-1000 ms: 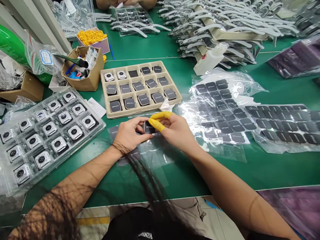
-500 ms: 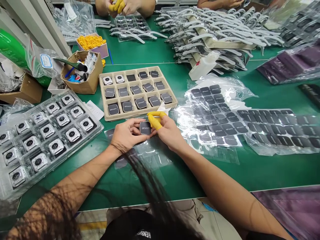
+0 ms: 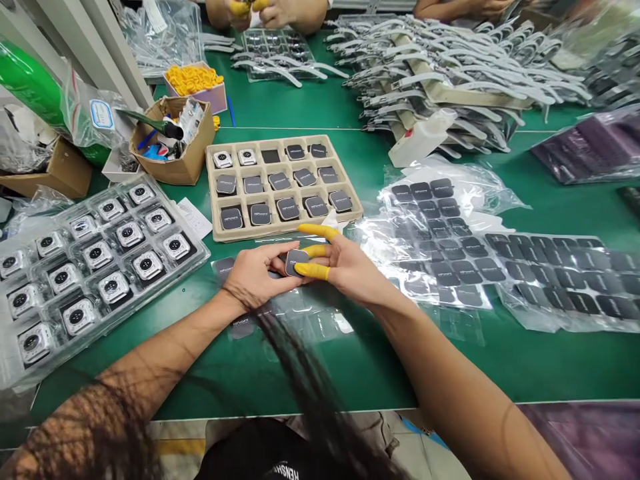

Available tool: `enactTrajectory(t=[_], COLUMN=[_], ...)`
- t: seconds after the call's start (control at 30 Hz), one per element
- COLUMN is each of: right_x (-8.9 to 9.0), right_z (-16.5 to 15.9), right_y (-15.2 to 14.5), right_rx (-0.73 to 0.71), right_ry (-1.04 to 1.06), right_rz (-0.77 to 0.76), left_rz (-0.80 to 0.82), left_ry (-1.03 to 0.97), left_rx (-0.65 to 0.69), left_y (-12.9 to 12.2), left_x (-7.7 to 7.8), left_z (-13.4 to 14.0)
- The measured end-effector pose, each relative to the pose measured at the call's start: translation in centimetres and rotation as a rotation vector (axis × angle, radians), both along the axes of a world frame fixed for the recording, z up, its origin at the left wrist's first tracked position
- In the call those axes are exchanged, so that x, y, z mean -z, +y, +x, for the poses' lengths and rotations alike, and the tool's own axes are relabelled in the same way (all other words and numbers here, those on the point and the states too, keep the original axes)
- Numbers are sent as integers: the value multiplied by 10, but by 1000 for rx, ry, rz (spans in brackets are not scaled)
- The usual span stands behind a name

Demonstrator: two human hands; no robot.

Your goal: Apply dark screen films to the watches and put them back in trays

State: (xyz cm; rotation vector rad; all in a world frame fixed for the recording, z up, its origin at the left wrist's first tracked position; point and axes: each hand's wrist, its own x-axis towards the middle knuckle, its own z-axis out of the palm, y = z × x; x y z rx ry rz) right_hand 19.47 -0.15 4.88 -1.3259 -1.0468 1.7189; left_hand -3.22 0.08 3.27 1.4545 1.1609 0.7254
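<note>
Between my two hands is a smartwatch case [image 3: 295,259] with a dark, lettered film on its face. My left hand [image 3: 257,272] pinches its left side. My right hand [image 3: 340,260], with yellow finger cots on several fingers, has its thumb on the watch's lower right edge; its yellow index finger reaches up above the watch. Right behind stands a beige tray [image 3: 240,235] holding watches, most with dark films facing up; one compartment in its back row holds no watch. Beneath my hands lie clear film sheets [image 3: 320,320] and dark lettered stickers [image 3: 243,325].
On the left is a clear plastic tray [image 3: 193,265] of watch cases, backs up. Sticker sheets [image 3: 435,233] spread to the right. Further back are a white bottle [image 3: 423,139], stacked grey straps [image 3: 450,73], a cardboard box [image 3: 193,150] and a tub of yellow finger cots [image 3: 195,81]. Another person's hands [image 3: 260,12] work opposite.
My right hand's fingers have spread: the thumb has come down onto the watch's face edge and the index finger has lifted away. The watch has tilted a little. The view has shifted slightly left.
</note>
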Motion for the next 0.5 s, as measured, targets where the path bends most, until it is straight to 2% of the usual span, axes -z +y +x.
enactTrajectory(t=[0.23,0.33,0.4,0.5], right_x=[17,13,3,-12], right_z=[0,3,4,-4], right_y=[-12,-6,21,104], right_rx=[75,139,194,232], right_ry=[-201,-196,-264,-480], right_rz=[113,141,251,536], left_rz=[-8,-22,-64,-105], left_ry=[-62,-115,-169,-193], left_rx=[21,3,-34,-28], left_y=[2,3,3,5], left_x=[9,8,9,14], left_z=[3,4,5,6])
